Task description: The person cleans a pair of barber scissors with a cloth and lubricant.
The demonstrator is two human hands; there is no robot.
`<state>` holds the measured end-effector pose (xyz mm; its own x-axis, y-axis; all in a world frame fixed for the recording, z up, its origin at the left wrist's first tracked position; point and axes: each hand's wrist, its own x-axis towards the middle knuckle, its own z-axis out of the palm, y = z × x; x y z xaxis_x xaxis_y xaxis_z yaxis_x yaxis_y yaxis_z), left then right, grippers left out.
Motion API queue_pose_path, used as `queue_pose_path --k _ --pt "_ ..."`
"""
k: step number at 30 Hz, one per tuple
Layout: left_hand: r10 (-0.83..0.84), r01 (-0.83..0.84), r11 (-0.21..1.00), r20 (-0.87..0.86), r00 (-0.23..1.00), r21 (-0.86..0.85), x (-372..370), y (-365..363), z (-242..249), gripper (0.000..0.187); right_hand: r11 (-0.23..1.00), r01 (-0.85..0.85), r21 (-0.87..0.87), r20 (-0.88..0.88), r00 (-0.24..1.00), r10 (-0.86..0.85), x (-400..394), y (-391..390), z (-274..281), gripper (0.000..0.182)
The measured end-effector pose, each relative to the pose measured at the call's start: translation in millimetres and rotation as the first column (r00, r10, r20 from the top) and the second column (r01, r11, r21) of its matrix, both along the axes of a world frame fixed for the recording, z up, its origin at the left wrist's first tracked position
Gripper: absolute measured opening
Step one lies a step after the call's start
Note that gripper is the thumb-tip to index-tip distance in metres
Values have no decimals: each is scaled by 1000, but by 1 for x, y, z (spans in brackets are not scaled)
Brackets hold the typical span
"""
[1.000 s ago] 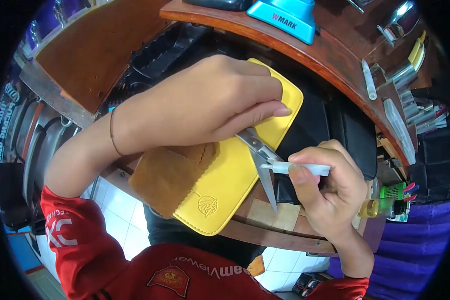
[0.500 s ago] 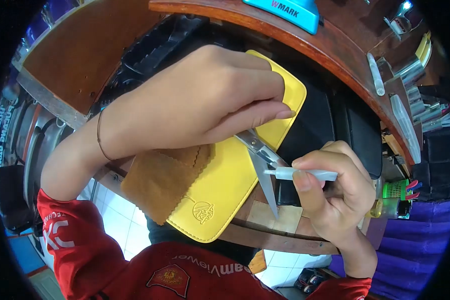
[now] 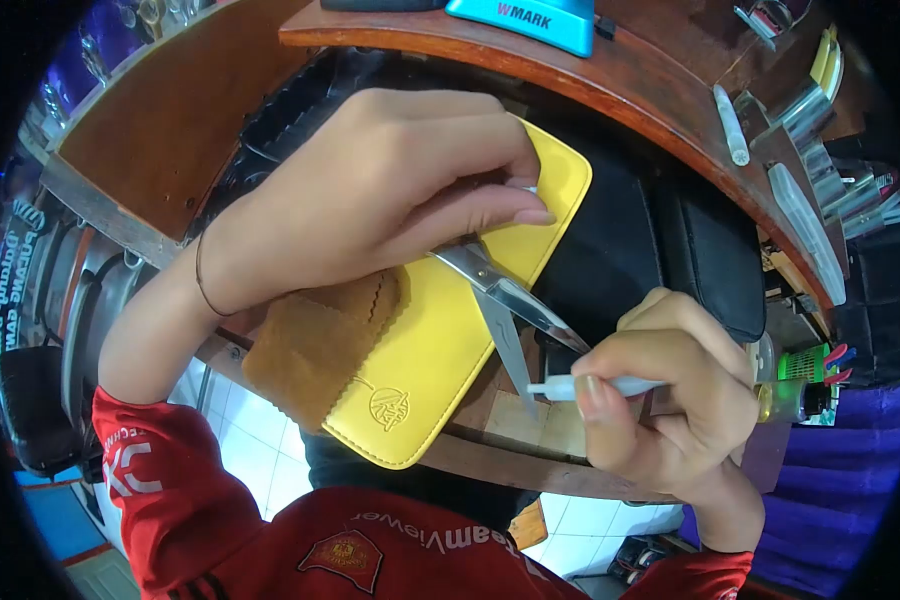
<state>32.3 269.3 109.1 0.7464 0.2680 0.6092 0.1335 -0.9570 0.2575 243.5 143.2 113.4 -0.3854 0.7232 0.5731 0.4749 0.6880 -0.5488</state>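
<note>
My left hand (image 3: 410, 170) is closed around the handles of a pair of metal scissors (image 3: 515, 300), their blades spread apart and pointing toward my right hand. The handles are mostly hidden by my fingers. Under them lies a yellow stitched case (image 3: 440, 340) with an embossed emblem at its lower end. A brown cloth with zigzag edges (image 3: 305, 355) drapes over the case's left side, below my left wrist. Between thumb and fingers, my right hand (image 3: 675, 390) pinches a small whitish tube (image 3: 620, 385). Its thin nozzle is right by the tip of the lower blade.
Black padded surfaces (image 3: 600, 230) lie beyond the case. A curved wooden shelf (image 3: 660, 110) runs behind, carrying a blue WMARK box (image 3: 525, 25) and a white tube-shaped item (image 3: 731, 125). At right are a green basket (image 3: 800, 362) and a purple curtain (image 3: 850, 480).
The tube's nozzle has moved from the middle of the lower blade down toward its tip. The upper blade now shows more fully. The whole view has shifted slightly.
</note>
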Motion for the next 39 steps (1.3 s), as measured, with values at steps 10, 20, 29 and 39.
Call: queue_pose_path --k 10,20,29,39 --pt "-121 120 993 92 988 20 3 -12 5 18 995 99 -24 -131 986 -101 14 8 -9 22" --pt "-99 114 982 99 990 -152 1 -12 7 6 986 159 -57 -164 972 -166 15 9 -14 24" --pt "-93 117 975 135 987 -187 1 -14 8 7 982 190 -15 -143 971 -190 13 9 -12 24" --pt "-137 163 980 215 967 -111 4 -20 8 7 974 142 177 -91 988 -128 8 6 -6 28"
